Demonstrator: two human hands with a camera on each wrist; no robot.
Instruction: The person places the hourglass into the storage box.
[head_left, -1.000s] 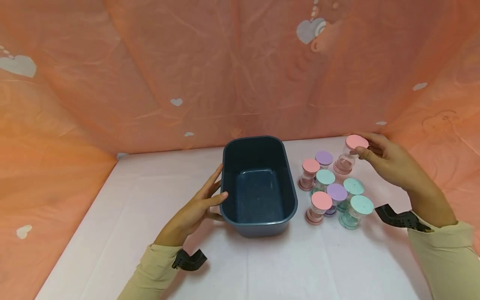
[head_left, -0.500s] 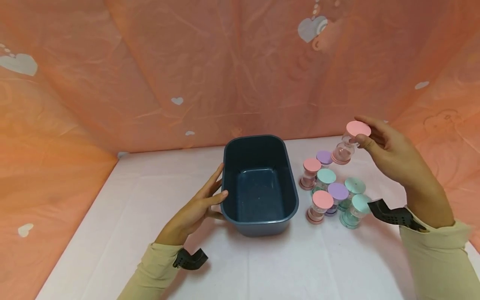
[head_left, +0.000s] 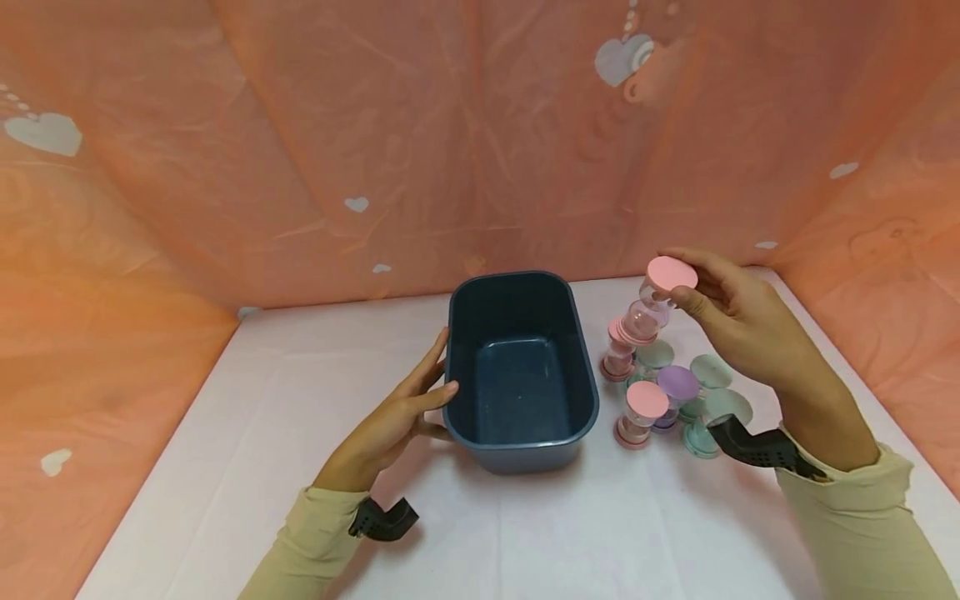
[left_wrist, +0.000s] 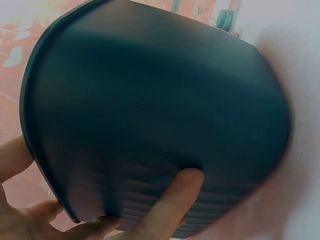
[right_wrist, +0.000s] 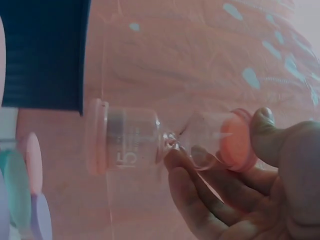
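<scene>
My right hand (head_left: 738,321) holds a pink hourglass sand timer (head_left: 643,318) by its upper end, raised over the group of timers. In the right wrist view the timer's clear bulbs and a printed 15 show, with my thumb (right_wrist: 265,135) on its end cap. Below stand a pink timer (head_left: 619,358), partly covered by the held one, a nearer pink timer (head_left: 647,402), a purple timer (head_left: 678,383) and several teal ones. My left hand (head_left: 386,425) holds the left side of a dark blue bin (head_left: 525,457), thumb at the rim, fingers along the outer wall.
The bin stands open-topped in the middle of the white-covered table (head_left: 247,433), left of the timers, with its floor bare. An orange curtain (head_left: 420,142) with hearts rises close behind and at both sides. A black wrist camera mount (head_left: 765,447) overhangs the teal timers.
My right hand has lifted the pink sand timer from the far right and carried it left, over the back of the group. The left hand and the bin stay put.
</scene>
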